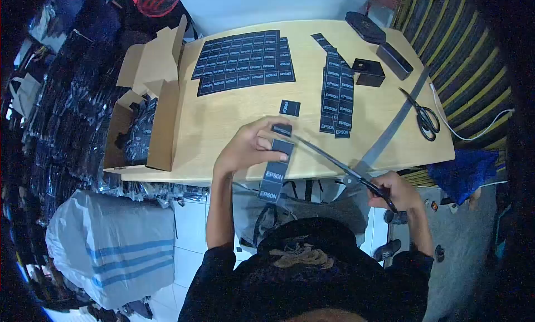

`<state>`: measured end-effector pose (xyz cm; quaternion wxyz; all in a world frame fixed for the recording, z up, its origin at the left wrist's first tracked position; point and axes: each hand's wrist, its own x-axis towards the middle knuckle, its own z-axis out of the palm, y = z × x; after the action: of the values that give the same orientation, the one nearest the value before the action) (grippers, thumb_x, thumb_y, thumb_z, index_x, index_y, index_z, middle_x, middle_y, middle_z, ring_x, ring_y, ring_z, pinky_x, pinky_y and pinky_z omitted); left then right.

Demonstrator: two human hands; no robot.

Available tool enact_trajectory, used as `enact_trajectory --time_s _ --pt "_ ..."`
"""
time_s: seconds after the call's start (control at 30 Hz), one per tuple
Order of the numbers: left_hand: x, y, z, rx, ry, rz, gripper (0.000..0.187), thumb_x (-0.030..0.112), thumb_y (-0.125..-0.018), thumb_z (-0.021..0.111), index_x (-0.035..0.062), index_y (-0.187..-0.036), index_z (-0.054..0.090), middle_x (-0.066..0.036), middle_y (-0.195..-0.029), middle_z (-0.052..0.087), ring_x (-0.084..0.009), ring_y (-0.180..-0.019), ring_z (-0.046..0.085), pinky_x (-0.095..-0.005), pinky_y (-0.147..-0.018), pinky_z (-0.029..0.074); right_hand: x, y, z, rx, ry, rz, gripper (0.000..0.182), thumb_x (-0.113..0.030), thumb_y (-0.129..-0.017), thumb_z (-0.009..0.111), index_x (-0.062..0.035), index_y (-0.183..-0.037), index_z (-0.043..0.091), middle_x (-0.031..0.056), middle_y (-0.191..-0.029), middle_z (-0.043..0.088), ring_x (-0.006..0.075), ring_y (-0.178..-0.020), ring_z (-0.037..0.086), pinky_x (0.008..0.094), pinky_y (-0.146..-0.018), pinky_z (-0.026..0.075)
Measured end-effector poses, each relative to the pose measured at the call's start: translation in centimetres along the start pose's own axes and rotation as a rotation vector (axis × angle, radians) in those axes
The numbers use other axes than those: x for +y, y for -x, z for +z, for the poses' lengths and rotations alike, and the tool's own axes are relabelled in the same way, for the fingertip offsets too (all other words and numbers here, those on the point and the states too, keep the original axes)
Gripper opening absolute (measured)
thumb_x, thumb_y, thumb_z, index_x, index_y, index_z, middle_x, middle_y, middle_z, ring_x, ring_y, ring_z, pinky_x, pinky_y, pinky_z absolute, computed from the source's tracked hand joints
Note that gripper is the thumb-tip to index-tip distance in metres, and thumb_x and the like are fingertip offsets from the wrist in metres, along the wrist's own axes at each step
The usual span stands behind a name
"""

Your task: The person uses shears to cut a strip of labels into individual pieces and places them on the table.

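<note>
My left hand (pixel 253 146) pinches a strip of black EPSON labels (pixel 274 174), which hangs down over the table's front edge. A small black label piece (pixel 282 130) shows at the fingertips. My right hand (pixel 397 193) is closed round the handles of long scissors (pixel 334 161), whose blades point up and left to the strip. One cut label (pixel 290 107) lies on the table just beyond my left hand. Sheets of labels (pixel 242 63) lie at the back left, and several label strips (pixel 337 93) lie right of the middle.
An open cardboard box (pixel 163 127) with labels inside stands on the table (pixel 234 110) at the left. Black scissors (pixel 422 115), a black box (pixel 369 73), two dark cases and a grey strip (pixel 390 133) lie at the right. A white sack (pixel 111 244) stands below left.
</note>
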<state>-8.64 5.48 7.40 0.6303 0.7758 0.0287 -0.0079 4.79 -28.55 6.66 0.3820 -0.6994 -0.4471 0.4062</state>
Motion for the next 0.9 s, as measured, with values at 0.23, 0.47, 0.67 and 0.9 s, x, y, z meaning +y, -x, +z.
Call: enact_trajectory --time_s 0.23,0.47,0.67,0.9 --pt "-1.9 -0.5 -2.5 0.157 -0.384 -0.115 0.113 0.0 -0.052 0.082 0.0194 -0.143 0.017 -0.02 -0.13 0.046 -0.0101 -0.071 0.058 -0.0244 -0.059 0.052 0.8 1.9 0.9 0.128 -0.05 0.078 0.032 -0.028 -0.071 0.077 -0.0022 -0.072 0.057 -0.0007 -0.055 0.049 0.0064 -0.052 0.043 0.025 -0.047 0.035" --pt "0.0 0.8 -2.4 0.4 -0.264 -0.026 0.104 -0.001 -0.057 0.08 0.0147 -0.142 0.021 -0.024 -0.126 0.047 -0.0058 -0.059 0.056 -0.0195 -0.049 0.046 0.7 -1.8 4.5 0.366 -0.108 -0.216 0.027 -0.018 -0.067 0.079 -0.0038 -0.084 0.064 -0.0023 -0.06 0.053 0.0058 -0.055 0.047 0.0237 -0.05 0.037" --pt "2.4 1.0 3.8 0.319 0.067 0.172 0.086 -0.003 -0.062 0.077 0.006 -0.135 0.033 -0.015 -0.124 0.05 -0.0015 -0.059 0.055 -0.0146 -0.048 0.044 -4.9 -7.1 7.9 0.432 -0.418 -0.202 0.021 -0.011 -0.072 0.075 -0.0043 -0.086 0.061 -0.0064 -0.06 0.045 0.0027 -0.054 0.04 0.0199 -0.049 0.032" --pt "1.7 2.7 6.7 0.365 0.163 0.4 0.07 -0.002 -0.07 0.072 0.0019 -0.13 0.036 -0.015 -0.127 0.045 -0.0162 -0.095 0.059 -0.0288 -0.082 0.05 -6.4 -9.5 8.0 0.511 -0.488 -0.297 0.015 -0.009 -0.081 0.065 -0.0035 -0.075 0.053 -0.0069 -0.06 0.044 0.0 -0.053 0.04 0.0178 -0.046 0.028"
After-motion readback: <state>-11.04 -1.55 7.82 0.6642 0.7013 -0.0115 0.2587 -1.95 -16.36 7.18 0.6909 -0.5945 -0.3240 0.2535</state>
